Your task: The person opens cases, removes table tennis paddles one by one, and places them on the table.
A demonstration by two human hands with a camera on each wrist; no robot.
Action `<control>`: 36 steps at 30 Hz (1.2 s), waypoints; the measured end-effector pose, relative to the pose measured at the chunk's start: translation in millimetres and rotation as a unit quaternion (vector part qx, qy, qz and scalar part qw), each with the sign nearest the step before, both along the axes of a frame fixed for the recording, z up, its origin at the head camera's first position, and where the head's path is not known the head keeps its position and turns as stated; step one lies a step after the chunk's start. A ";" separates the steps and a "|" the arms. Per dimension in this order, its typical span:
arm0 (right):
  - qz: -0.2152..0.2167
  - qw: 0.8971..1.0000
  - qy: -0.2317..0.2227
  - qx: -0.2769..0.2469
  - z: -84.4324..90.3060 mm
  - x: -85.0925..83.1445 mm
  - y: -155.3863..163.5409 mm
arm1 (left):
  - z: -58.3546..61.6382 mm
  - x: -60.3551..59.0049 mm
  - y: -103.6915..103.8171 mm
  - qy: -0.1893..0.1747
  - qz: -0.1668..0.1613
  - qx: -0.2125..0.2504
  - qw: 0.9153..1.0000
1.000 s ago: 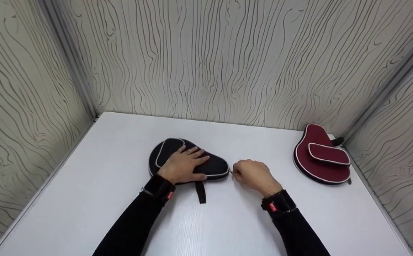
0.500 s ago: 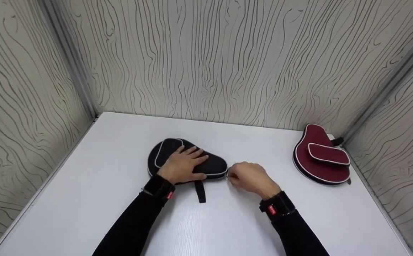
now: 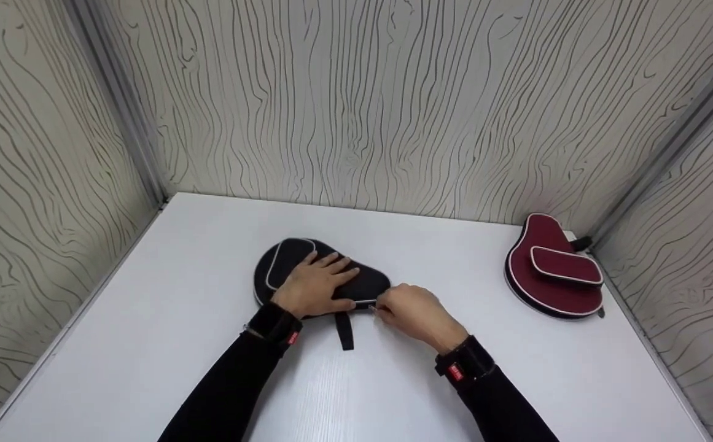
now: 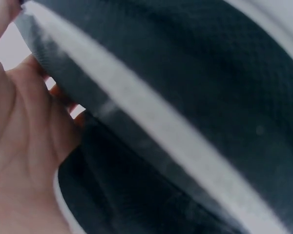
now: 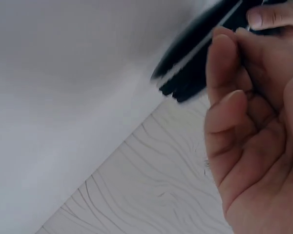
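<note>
On the left-middle of the white table [image 3: 178, 368] lies the black paddle case [image 3: 368, 283], flat, with its strap [image 3: 344, 331] pointing toward the near edge. The left hand [image 3: 314, 285] rests on top of it with the fingers spread and almost straight; it presses the case down and grips nothing. The left wrist view shows only the palm beside the dark fabric and its pale piping, too close and blurred to tell more.

Just to the right, the right hand [image 3: 414, 313] is at the near right edge of the case, its fingers curled, and thumb and forefinger seem to pinch a small metal zipper pull [image 3: 373, 305]. The pull is very small, so I cannot be fully sure of the hold.

I think the pinch could slip off, because the pull is tiny and the hold is only at the fingertips. If the left hand presses too lightly, the case may slide or turn on the smooth table when the zipper is dragged. The slider may also catch at the curve of the case, near the strap.

Far to the right, well apart, lies a dark red case [image 3: 553, 270] near the wall corner.
</note>
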State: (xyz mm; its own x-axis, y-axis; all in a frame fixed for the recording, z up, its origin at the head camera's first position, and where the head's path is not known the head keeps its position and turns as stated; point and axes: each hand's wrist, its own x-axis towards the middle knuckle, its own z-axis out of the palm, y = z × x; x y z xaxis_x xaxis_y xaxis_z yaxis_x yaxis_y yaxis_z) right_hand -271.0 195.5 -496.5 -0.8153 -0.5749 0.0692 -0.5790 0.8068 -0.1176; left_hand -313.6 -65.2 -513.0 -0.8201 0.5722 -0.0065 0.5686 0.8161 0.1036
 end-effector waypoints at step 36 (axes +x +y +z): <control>-0.059 0.993 -0.029 -0.100 35.8 -14.2 48.6 | 17.0 22.3 22.4 0.061 -0.163 -0.089 0.981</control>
State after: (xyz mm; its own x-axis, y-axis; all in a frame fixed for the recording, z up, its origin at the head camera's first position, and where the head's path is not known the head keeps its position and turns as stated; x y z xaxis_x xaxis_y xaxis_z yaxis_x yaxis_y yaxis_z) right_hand -285.2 244.1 -460.7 -0.8819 -0.4550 0.1232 -0.4696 0.8255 -0.3130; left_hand -291.4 -42.8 -495.9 -0.5940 0.8033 -0.0424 0.8020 0.5873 -0.1091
